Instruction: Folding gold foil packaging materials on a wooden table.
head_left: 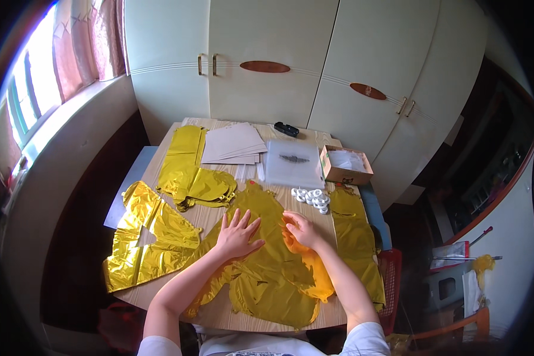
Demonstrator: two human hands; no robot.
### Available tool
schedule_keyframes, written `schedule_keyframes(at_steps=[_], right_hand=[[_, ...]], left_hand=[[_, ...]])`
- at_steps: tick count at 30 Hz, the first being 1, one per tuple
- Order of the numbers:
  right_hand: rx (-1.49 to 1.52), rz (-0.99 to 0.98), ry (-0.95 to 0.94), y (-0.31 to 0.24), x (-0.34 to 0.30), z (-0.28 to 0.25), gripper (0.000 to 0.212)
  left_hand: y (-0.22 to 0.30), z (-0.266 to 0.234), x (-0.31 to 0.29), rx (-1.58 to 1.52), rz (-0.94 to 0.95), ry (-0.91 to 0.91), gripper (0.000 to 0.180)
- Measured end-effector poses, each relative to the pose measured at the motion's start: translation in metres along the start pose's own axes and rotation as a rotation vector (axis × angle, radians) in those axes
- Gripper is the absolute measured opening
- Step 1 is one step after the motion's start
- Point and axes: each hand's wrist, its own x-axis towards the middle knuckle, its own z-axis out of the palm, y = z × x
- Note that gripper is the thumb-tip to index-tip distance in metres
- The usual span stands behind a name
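A large flat gold foil balloon lies spread across the middle of the table in front of me. My left hand rests palm down on it, with the fingers spread. At the balloon's right side, my right hand has its fingers bent in around the foil edge. Below that hand the foil looks raised and glows orange. Another shiny gold foil balloon, creased, lies to the left. Farther back is a folded stack of gold foil balloons, and more gold foil lies along the right edge.
Behind the foil are grey-beige card sheets, a clear plastic bag stack, a black device and a cardboard box holding clear packets. Several white rings sit right of centre. A red plastic chair stands by the right edge.
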Motion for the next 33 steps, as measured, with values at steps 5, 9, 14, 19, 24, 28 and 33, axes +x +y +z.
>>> schedule_keyframes(at_steps=[5,9,14,19,24,28,33], right_hand=[[-0.400,-0.019,-0.229,-0.033,-0.024,-0.023,0.054],[-0.551,-0.100,-0.219,-0.046,-0.052,-0.030,0.062],[-0.481,0.016,-0.318,-0.092,-0.092,-0.033,0.062],[-0.386,-0.189,-0.491,-0.155,-0.144,-0.035,0.061],[-0.508,-0.210,-0.538,-0.176,-0.183,-0.027,0.066],[-0.495,-0.197,-0.464,-0.180,-0.193,-0.014,0.056],[-0.420,-0.214,-0.418,-0.179,-0.196,-0.005,0.044]], left_hand=[[-0.003,0.000,-0.004,0.007,-0.034,-0.019,0.081],[0.001,-0.003,-0.002,-0.007,-0.029,-0.026,0.081],[-0.003,0.000,-0.003,-0.002,-0.023,-0.013,0.081],[-0.002,0.002,-0.002,0.000,-0.017,-0.006,0.081],[-0.003,0.001,-0.002,0.013,-0.014,-0.013,0.080],[-0.002,0.002,-0.001,0.006,-0.014,-0.028,0.080],[-0.003,0.001,-0.002,0.013,-0.012,-0.026,0.080]])
